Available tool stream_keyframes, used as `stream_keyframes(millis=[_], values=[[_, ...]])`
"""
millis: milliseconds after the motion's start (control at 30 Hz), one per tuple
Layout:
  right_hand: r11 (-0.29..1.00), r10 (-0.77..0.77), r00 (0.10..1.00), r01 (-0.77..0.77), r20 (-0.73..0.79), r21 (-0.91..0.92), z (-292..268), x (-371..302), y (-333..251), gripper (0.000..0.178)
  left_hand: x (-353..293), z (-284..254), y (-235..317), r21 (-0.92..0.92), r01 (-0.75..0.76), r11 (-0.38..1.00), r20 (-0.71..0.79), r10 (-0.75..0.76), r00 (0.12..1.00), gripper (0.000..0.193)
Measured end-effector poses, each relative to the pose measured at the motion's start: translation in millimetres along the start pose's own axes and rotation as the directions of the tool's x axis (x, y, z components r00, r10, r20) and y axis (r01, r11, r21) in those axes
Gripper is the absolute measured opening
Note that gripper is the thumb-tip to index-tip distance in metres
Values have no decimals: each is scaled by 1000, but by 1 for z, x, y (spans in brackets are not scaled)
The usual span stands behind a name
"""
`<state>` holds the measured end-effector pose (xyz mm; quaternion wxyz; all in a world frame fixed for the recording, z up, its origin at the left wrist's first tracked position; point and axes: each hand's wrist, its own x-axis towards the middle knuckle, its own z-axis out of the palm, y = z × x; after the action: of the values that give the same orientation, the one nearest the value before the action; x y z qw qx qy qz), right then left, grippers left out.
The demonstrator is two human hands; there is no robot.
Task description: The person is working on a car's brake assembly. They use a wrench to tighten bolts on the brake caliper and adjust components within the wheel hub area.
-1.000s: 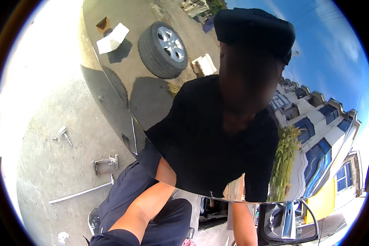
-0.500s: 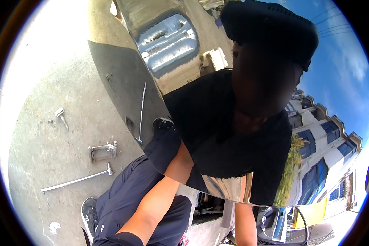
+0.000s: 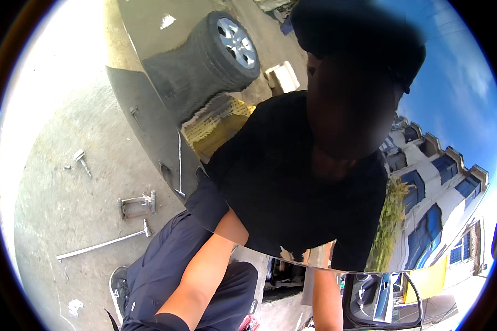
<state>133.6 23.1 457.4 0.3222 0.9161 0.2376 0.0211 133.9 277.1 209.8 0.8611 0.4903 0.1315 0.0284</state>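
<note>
A large glossy, mirror-like curved panel [image 3: 292, 220], looking like car bodywork, fills the middle and right of the view. It reflects me, a wheel, sky and buildings. My left forearm [image 3: 196, 281] rises from the lower edge and passes behind the panel's lower rim. Further right, my right forearm [image 3: 327, 300] goes behind the same rim. Both hands are hidden there, so what they touch or hold does not show. Between the forearms, under the panel, is a dark opening [image 3: 283, 281] with parts I cannot make out.
On the concrete floor at left lie a long T-shaped metal bar tool [image 3: 105, 244], a metal bracket [image 3: 137, 208], a small hammer-shaped metal part [image 3: 83, 163] and a white scrap [image 3: 75, 307]. My bent legs [image 3: 165, 254] are beside the panel. A black-framed vehicle mirror [image 3: 384, 300] stands at lower right.
The panel's reflections have shifted, so the wheel now shows more plainly with its silver rim. My left forearm has moved slightly left. The floor tools have stayed put.
</note>
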Motion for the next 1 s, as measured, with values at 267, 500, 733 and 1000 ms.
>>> stream_keyframes(millis=[267,500,733,1000], values=[[999,-45,996,47,-83,24,13,9,4,79,-2,-10,-23,119,-46,992,-16,48,999,38],[990,-144,957,140,-251,-34,47,17,4,82,7,-25,-25,293,-110,950,-27,123,992,38],[893,-396,751,183,-527,-410,99,46,-2,85,11,-33,-25,479,-209,853,31,221,975,38],[721,-311,914,405,-259,562,-35,9,-31,56,-1,-55,-34,718,-404,566,204,383,901,38]])
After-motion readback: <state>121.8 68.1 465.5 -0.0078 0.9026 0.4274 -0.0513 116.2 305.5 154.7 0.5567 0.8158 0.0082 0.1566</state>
